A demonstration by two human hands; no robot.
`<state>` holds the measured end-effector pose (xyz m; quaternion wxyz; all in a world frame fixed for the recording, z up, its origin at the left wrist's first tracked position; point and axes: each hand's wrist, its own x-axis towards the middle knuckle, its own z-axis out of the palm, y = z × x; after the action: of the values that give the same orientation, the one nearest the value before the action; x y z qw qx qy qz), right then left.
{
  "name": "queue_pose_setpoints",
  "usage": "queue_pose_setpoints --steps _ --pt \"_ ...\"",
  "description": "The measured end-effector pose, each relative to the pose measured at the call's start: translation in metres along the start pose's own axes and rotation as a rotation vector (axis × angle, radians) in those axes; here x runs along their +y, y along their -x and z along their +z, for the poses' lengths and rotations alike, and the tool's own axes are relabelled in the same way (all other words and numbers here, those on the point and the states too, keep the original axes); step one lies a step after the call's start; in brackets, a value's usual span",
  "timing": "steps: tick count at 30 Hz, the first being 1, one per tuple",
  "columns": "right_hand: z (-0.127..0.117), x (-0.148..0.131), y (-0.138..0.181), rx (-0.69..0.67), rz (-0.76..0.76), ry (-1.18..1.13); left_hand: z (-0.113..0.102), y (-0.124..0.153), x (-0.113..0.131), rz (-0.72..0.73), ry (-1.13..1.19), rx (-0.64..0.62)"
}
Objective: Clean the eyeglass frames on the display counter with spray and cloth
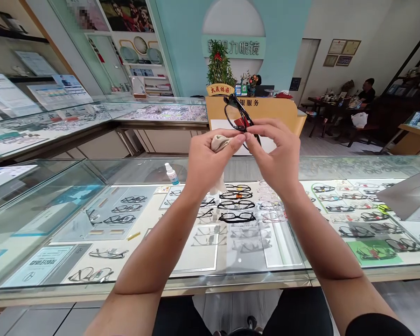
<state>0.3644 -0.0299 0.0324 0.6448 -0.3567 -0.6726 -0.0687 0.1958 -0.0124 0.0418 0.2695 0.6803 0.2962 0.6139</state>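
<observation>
Both my hands are raised over the glass display counter. My right hand [282, 156] pinches a pair of black-framed eyeglasses [244, 112], held tilted with one lens facing up and left. My left hand [206, 158] has a pale cloth [220, 143] bunched in its curled fingers, and part of it hangs below the palm. The left thumb and fingertips meet the lower part of the eyeglasses close to the right thumb. My fingers partly hide the lower lens. A small white spray bottle with a blue label [171, 174] stands on the counter left of my left hand.
Under the glass top of the counter [150, 284] lie several rows of eyeglass frames [236, 217]. A white panel [415, 193] stands at the right. More display cases [161, 112] line the back left. Behind is a wooden reception desk [287, 109]; a person [367, 93] sits far right.
</observation>
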Motion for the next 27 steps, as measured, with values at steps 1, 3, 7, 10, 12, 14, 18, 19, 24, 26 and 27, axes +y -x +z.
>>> queue_pose_setpoints --steps 1,3,7,10,12,14,18,19,24,26,27 --pt "0.001 0.0 0.001 -0.002 -0.029 0.052 0.002 0.0 -0.001 -0.018 0.033 -0.006" --pt "0.002 -0.001 0.003 -0.029 -0.051 0.116 0.004 -0.001 -0.004 -0.064 0.078 -0.021" --pt "0.001 -0.008 0.003 -0.097 0.025 0.053 0.003 -0.005 -0.012 -0.124 0.098 0.003" --pt "-0.001 -0.013 0.002 -0.115 0.091 -0.073 0.001 -0.008 -0.019 -0.11 0.102 0.046" --pt "-0.003 -0.013 0.0 -0.113 0.158 -0.17 0.0 -0.01 -0.022 -0.099 0.104 0.04" --pt "-0.006 -0.01 -0.002 -0.104 0.24 -0.252 -0.002 -0.012 -0.024 -0.094 0.108 0.012" --pt "-0.011 -0.001 -0.007 -0.187 0.362 -0.329 -0.005 -0.013 -0.024 -0.092 0.121 -0.022" --pt "-0.011 0.001 -0.008 -0.219 0.377 -0.348 -0.006 -0.013 -0.023 -0.091 0.119 -0.024" --pt "-0.014 0.004 -0.009 -0.254 0.385 -0.397 -0.008 -0.013 -0.02 -0.074 0.123 -0.041" --pt "-0.014 0.003 -0.009 -0.264 0.378 -0.386 -0.008 -0.012 -0.02 -0.062 0.107 -0.046" --pt "-0.015 0.003 -0.008 -0.272 0.374 -0.377 -0.009 -0.012 -0.02 -0.054 0.089 -0.045"
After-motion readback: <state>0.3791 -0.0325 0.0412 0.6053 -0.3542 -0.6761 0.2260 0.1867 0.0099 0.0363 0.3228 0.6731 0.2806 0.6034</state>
